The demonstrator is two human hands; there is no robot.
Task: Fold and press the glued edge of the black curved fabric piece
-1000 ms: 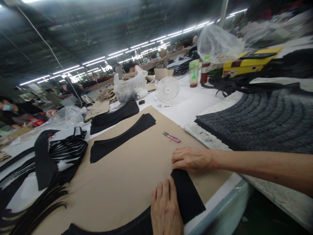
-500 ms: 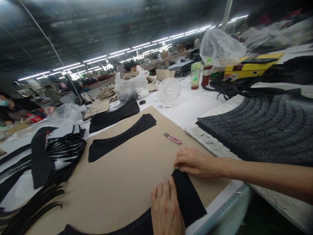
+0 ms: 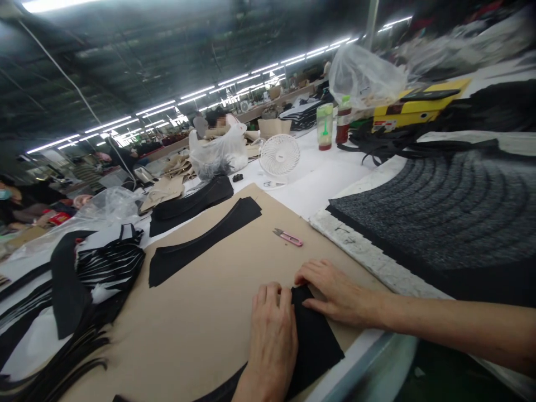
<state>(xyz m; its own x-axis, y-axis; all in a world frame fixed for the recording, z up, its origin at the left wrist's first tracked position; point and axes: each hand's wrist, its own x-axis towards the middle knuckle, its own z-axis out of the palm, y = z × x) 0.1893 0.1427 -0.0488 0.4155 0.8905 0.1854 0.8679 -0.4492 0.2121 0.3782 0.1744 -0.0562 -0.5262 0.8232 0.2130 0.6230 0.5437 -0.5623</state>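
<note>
A curved black fabric piece (image 3: 315, 340) lies on the brown board (image 3: 201, 301) near the table's front edge. My left hand (image 3: 274, 329) rests over its inner curved edge, fingers close together and bent down onto the cloth; the fingertips' undersides and the thumb are hidden. At the far corner of the same piece, my right hand (image 3: 329, 290) has its thumb on the cloth and its fingers curled over the edge. The two hands are close together. Beyond them lie pink-handled thread snips (image 3: 288, 237) and another curved black fabric piece (image 3: 205, 240).
A white fan (image 3: 280, 155), a green-lidded cup (image 3: 324, 127) and a bottle (image 3: 343, 120) stand farther back. Dark textured fabric (image 3: 444, 206) covers the right side. Black strips and cut pieces (image 3: 71, 285) are heaped at left. Other people sit in the background.
My left hand has shifted slightly left and away from me along the fabric edge. My right thumb has spread from the fingers onto the cloth. The view has tilted slightly.
</note>
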